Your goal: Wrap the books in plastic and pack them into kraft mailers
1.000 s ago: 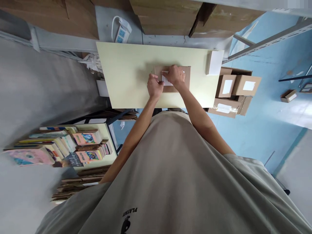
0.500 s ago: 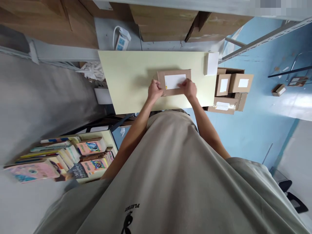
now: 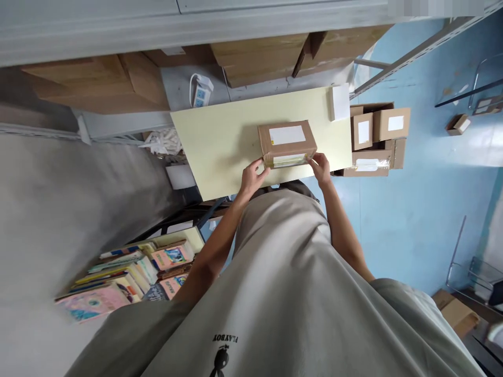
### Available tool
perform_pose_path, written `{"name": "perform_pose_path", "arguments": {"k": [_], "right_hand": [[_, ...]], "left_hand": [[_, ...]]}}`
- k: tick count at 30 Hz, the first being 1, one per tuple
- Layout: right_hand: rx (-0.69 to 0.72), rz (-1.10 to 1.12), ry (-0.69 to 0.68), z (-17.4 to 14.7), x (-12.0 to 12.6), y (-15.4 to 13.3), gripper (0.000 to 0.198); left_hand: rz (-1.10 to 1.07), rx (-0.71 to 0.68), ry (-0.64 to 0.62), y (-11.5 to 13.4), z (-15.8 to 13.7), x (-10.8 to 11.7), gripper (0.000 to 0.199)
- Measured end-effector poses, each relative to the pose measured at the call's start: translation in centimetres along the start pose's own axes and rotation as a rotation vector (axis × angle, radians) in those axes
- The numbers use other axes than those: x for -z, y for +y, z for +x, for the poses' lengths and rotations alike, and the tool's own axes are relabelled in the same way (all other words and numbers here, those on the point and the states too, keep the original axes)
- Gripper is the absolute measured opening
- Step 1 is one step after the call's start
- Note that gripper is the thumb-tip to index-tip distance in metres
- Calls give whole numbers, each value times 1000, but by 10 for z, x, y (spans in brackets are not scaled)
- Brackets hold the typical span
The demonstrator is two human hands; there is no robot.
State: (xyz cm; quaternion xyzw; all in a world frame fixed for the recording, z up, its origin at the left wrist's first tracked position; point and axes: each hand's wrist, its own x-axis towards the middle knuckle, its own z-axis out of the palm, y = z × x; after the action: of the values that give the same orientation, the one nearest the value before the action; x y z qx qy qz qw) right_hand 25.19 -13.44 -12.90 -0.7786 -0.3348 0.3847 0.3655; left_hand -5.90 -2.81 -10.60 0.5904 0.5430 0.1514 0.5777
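A brown cardboard box [image 3: 286,147] is at the near side of the pale yellow tabletop [image 3: 220,149]. On its top is a white label [image 3: 287,134] with a small yellow mark. The side facing me shows a pale strip under shiny tape [image 3: 290,160]. My left hand [image 3: 253,177] holds the near left corner, thumb and forefinger around it. At the near right corner my right hand [image 3: 320,167] pinches the edge, its other fingers curled. Whether the underside touches the tabletop cannot be made out.
A small white box [image 3: 340,102] sits at the tabletop's far right corner. Several labelled cartons [image 3: 369,162] are stacked beyond the right edge. A power strip [image 3: 201,93] and large cartons [image 3: 259,60] line the shelf behind. Books [image 3: 118,277] stand low on the left.
Both hands have moved from the top label and left edge to the box's near corners. The box's near side now faces me more, showing the taped strip. My view has shifted and turned slightly.
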Motion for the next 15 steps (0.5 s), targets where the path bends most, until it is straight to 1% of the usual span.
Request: {"name": "perform_pose_path", "arguments": {"k": [1, 3, 5, 8, 10, 12, 15], "right_hand": [[-8, 35, 45, -8, 4, -5, 57], [-70, 75, 135, -24, 12, -14, 62], [-119, 58, 155, -36, 18, -20, 71], [-216, 78, 101, -46, 21, -21, 85], [-259, 103, 56, -48, 21, -21, 90], [-260, 111, 1, -48, 22, -22, 86], [-251, 103, -118, -44, 26, -26, 70]], "left_hand": [[3, -43, 25, 2, -3, 4, 42], [-2, -97, 63, 6, -5, 9, 40], [3, -82, 73, 7, -4, 8, 34], [25, 30, 27, 8, 0, 0, 24], [26, 91, 11, 10, 1, -5, 22], [12, 137, 23, 15, -1, -7, 21], [49, 207, 62, 29, -5, -11, 11]]}}
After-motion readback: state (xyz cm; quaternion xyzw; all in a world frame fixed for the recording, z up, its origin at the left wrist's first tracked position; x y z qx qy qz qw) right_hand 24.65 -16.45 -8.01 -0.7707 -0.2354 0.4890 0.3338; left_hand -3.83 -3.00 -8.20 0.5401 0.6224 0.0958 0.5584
